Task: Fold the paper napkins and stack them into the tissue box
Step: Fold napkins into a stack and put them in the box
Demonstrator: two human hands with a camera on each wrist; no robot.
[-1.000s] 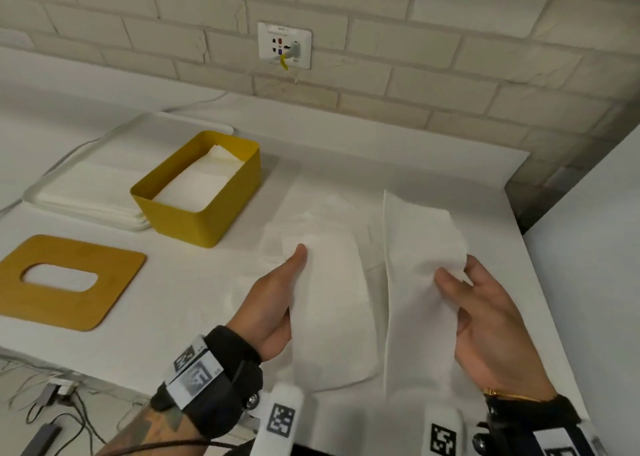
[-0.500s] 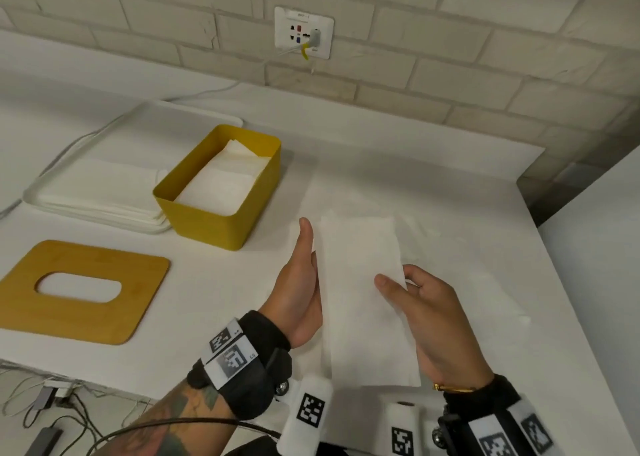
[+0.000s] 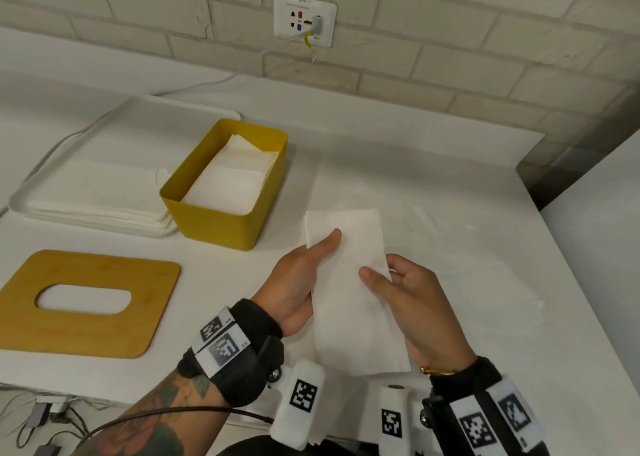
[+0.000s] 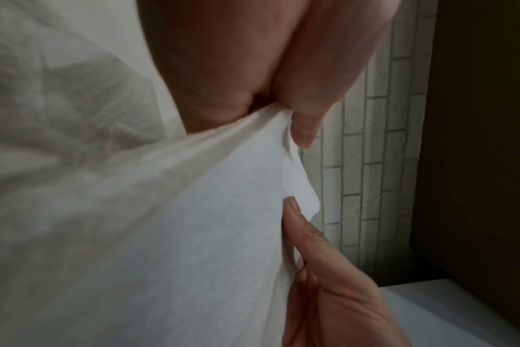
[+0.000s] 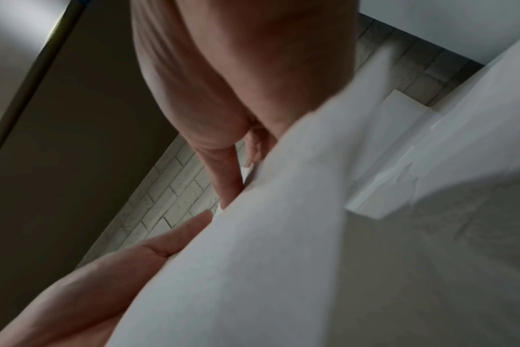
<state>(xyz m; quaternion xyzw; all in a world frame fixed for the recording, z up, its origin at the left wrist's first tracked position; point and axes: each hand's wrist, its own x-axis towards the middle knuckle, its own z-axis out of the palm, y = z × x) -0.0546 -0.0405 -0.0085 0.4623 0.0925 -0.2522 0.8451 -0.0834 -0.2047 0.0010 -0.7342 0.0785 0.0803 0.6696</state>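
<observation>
A folded white napkin [image 3: 353, 292] forms a long narrow strip held above the table between both hands. My left hand [image 3: 304, 275] grips its left edge, thumb lying on top. My right hand [image 3: 398, 289] pinches the right edge, thumb on top and fingers underneath. The wrist views show the napkin [image 4: 193, 234] [image 5: 282, 258] close up, with fingers clamped on its edges. The yellow tissue box [image 3: 225, 220] stands open to the left, with folded napkins [image 3: 232, 178] stacked inside.
A white tray [image 3: 20, 199] holding a pile of flat napkins [image 3: 93, 192] sits left of the box. The wooden lid [image 3: 79, 303] with an oval slot lies at the front left. The brick wall carries a socket [image 3: 304, 19]. The table's right edge [image 3: 554, 247] is near.
The napkin's right half has been folded over onto the left half, and both hands have come together. The folded strip now sits slightly further left, nearer the box.
</observation>
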